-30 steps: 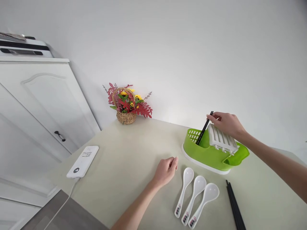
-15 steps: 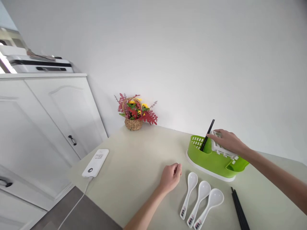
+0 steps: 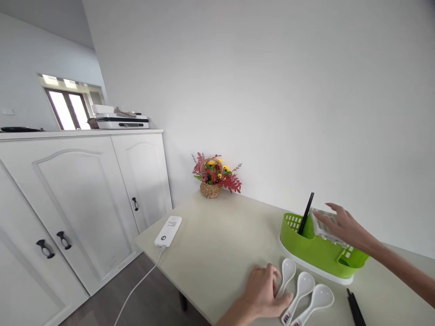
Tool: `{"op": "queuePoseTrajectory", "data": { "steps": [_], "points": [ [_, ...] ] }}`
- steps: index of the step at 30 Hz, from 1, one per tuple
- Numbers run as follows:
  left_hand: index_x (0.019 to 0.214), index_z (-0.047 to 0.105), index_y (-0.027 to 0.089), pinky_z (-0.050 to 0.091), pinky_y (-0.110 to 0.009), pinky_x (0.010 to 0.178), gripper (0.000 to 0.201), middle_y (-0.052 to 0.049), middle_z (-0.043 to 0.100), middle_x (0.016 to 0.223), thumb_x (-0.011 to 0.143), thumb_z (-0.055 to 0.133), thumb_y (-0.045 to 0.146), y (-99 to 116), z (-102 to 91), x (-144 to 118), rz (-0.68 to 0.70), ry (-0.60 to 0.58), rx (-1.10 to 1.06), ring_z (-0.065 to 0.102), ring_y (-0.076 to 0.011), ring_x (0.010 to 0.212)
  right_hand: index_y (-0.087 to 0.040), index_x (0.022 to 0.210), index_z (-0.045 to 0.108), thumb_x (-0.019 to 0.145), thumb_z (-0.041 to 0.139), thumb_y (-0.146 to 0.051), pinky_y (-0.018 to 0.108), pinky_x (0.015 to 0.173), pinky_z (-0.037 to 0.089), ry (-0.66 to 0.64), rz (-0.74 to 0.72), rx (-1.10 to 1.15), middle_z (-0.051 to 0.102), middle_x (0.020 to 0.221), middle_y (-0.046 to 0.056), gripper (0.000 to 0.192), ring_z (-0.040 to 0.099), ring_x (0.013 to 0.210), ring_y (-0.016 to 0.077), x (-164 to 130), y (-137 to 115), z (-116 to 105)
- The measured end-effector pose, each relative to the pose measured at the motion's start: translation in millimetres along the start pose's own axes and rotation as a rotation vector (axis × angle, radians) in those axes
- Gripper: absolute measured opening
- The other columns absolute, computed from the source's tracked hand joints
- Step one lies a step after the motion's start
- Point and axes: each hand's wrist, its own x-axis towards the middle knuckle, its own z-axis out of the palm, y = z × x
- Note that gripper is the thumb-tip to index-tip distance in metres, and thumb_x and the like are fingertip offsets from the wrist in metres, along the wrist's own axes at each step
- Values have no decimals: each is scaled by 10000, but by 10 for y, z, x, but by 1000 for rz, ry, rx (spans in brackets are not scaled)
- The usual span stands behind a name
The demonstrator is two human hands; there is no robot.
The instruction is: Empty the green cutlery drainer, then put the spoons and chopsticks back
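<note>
My left hand (image 3: 263, 292) is low over the table, thumb and fingers apart around the handle of the leftmost white spoon (image 3: 288, 270). That handle is mostly hidden by the hand. A middle spoon (image 3: 305, 283) and a right spoon (image 3: 322, 296) lie beside it, bowls pointing away from me. My right hand (image 3: 343, 226) is over a white slotted rack piece (image 3: 317, 226) at the top of a green utensil holder (image 3: 312, 256), its fingers spread; whether it touches the piece is unclear. Black chopsticks (image 3: 306, 213) stand tilted in the holder's left compartment.
More black chopsticks (image 3: 355, 309) lie at the front right. Against the wall stands a flower basket (image 3: 210, 190). A white power bank (image 3: 169, 231) with a cable (image 3: 141, 281) rests near the table's left edge. White cabinets (image 3: 81, 194) stand to the left.
My left hand has moved from beside the spoons to the leftmost one, its curled fingers opening. My right hand's fingers have spread above the white rack piece. The view has shifted left and up.
</note>
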Motion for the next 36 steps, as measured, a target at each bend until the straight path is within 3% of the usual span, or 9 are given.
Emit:
{"op": "queuePoseTrajectory", "data": {
  "steps": [3,5,9,13,19,25,31,36],
  "points": [
    [1086,580,223,436,-408,918,403,18,647,694,760,763,374,-7,14,-54,3,-3,56,606,-208,694,-215,1407,492,946,402,-737,556,885,587,-19,-23,-21,582,1411,272,702,623,1250,428,-393,-56,-134],
    [1103,577,211,437,-394,912,370,14,654,737,783,720,329,-14,12,-69,26,-3,96,606,-197,708,-242,1418,462,964,407,-703,611,993,535,38,-162,-28,539,1477,201,649,544,1348,424,-700,-103,-224],
    [1121,564,193,441,-369,870,303,-12,668,797,832,638,245,-19,4,-76,91,23,162,614,-198,741,-268,1413,485,1010,441,-568,554,1107,459,88,-473,-90,540,1486,122,504,518,1386,361,-1262,-158,-383],
    [1159,543,180,447,-358,824,226,-47,669,826,945,540,254,-13,-1,-56,94,85,156,619,-219,764,-276,1415,507,1034,479,-440,475,1101,448,39,-675,-184,558,1469,91,415,563,1326,310,-1573,-177,-537],
    [1272,473,199,443,-322,752,269,-58,666,902,1071,334,312,-56,-14,-2,47,163,77,630,-222,809,-262,1379,536,1043,504,-310,409,1037,477,-50,-773,-204,614,1367,88,341,593,1253,263,-1599,-314,-644],
    [1212,441,210,355,-259,596,228,23,548,753,1081,318,350,-100,-18,47,10,243,-62,578,-167,641,-253,1216,582,1027,461,-178,365,878,518,-218,-817,-176,682,1158,67,237,655,1048,224,-1585,-376,-452],
    [1153,474,209,410,-298,681,161,10,582,736,1051,365,269,-97,3,83,17,307,60,598,-196,664,-247,1069,629,946,469,-85,382,841,499,-305,-838,-292,700,1057,68,259,669,969,241,-1668,-144,-211],
    [1141,466,206,442,-359,789,149,8,611,723,1031,364,204,-104,17,111,65,310,167,635,-216,694,-234,1030,659,905,507,-76,384,865,485,-368,-778,-395,716,1023,74,252,670,968,246,-1637,76,-186]
  ]
}}
